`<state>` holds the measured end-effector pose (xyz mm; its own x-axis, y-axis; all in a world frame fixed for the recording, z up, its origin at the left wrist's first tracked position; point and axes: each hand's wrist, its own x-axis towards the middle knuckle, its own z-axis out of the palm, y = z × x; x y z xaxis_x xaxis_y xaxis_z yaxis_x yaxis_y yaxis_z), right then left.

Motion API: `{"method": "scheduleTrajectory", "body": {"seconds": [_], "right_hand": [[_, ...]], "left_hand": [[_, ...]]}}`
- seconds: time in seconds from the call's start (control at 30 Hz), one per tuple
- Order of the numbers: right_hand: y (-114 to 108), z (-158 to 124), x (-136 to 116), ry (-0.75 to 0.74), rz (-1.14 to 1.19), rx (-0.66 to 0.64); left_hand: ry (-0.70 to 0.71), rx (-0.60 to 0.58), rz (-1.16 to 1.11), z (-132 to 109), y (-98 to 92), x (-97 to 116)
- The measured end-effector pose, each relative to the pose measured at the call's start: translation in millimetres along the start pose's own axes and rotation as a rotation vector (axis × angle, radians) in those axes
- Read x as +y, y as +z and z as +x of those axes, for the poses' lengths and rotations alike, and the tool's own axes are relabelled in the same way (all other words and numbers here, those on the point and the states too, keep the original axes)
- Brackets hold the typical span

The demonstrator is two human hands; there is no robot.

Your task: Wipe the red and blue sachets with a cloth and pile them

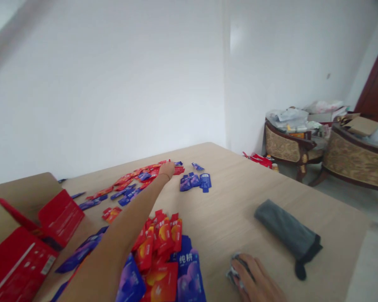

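Observation:
My left hand (166, 168) reaches across the table to the far red packets (179, 170); its fingers are too small and hidden to make out. My right hand (255, 279), near the front edge, has its fingers curled over a crumpled grey-and-white wad (232, 272), whose kind I cannot tell. Beneath my left forearm lies a near pile of red pouches (161, 235) with orange fruit prints and purple-blue pouches (189, 272). A few blue pouches (194, 180) sit just right of the far red ones.
An opened red cardboard box (19, 264) stands at the left, flaps up. A folded grey umbrella (285, 228) lies on the table (227, 209) at the right. White walls rise behind. Beyond the table, armchairs (282, 144) are heaped with bags and boxes.

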<state>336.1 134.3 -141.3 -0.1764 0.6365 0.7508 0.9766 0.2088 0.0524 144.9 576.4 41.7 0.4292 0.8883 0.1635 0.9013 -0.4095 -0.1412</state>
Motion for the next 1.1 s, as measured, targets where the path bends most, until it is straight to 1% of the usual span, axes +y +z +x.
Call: {"method": "scheduleTrajectory", "body": {"seconds": [0.07, 0.13, 0.2, 0.27, 0.33, 0.37, 0.43, 0.5, 0.6, 0.67, 0.73, 0.8, 0.83, 0.9, 0.97, 1.03, 1.1], "right_hand": [[-5.3, 6.3, -3.6, 0.017, 0.006, 0.021], [-9.1, 10.7, -8.0, 0.06, 0.032, 0.043], [-11.2, 12.5, -12.0, 0.119, 0.081, 0.041], [-12.9, 12.6, -14.5, 0.175, 0.139, 0.016], [-16.2, 12.1, -15.2, 0.223, 0.196, -0.02], [-18.8, 11.8, -14.9, 0.236, 0.222, -0.036], [-25.1, 11.7, -13.5, 0.229, 0.266, -0.082], [-30.8, 11.9, -11.1, 0.221, 0.278, -0.122], [-33.9, 11.8, -6.6, 0.202, 0.279, -0.168], [-32.0, 10.8, -3.0, 0.183, 0.281, -0.185], [-28.5, 9.0, 0.9, 0.167, 0.284, -0.193], [-24.7, 6.8, 5.2, 0.155, 0.284, -0.2], [-23.0, 5.6, 7.4, 0.149, 0.283, -0.202], [-20.0, 3.7, 11.8, 0.141, 0.278, -0.203], [-17.7, 2.3, 15.9, 0.13, 0.272, -0.201], [-16.5, 1.8, 19.4, 0.117, 0.265, -0.2], [-16.9, 2.0, 21.6, 0.104, 0.259, -0.202]], "left_hand": [[0.003, 0.032, -0.035, -17.2, -35.4, -6.7], [0.027, 0.052, -0.073, -42.4, -72.1, -14.0], [0.078, 0.055, -0.112, -74.2, -106.7, -21.0], [0.155, 0.047, -0.154, -111.3, -136.2, -27.0], [0.248, 0.032, -0.203, -152.8, -158.3, -31.7], [0.295, 0.021, -0.231, -175.1, -165.8, -33.6], [0.382, -0.006, -0.291, -222.5, -173.6, -37.2], [0.445, -0.032, -0.355, -273.8, -172.1, -40.7], [0.483, -0.069, -0.439, -356.9, -155.8, -46.4], [0.482, -0.099, -0.477, -413.9, -137.4, -49.6], [0.455, -0.122, -0.501, -468.3, -113.9, -52.3], [0.397, -0.129, -0.507, -515.9, -87.3, -54.6], [0.36, -0.125, -0.505, -536.0, -73.9, -55.5], [0.284, -0.108, -0.497, -566.9, -48.9, -56.9], [0.221, -0.081, -0.491, -584.1, -29.0, -57.9], [0.188, -0.047, -0.492, -589.1, -16.2, -58.8], [0.184, -0.006, -0.496, -587.1, -12.1, -59.7]]}}
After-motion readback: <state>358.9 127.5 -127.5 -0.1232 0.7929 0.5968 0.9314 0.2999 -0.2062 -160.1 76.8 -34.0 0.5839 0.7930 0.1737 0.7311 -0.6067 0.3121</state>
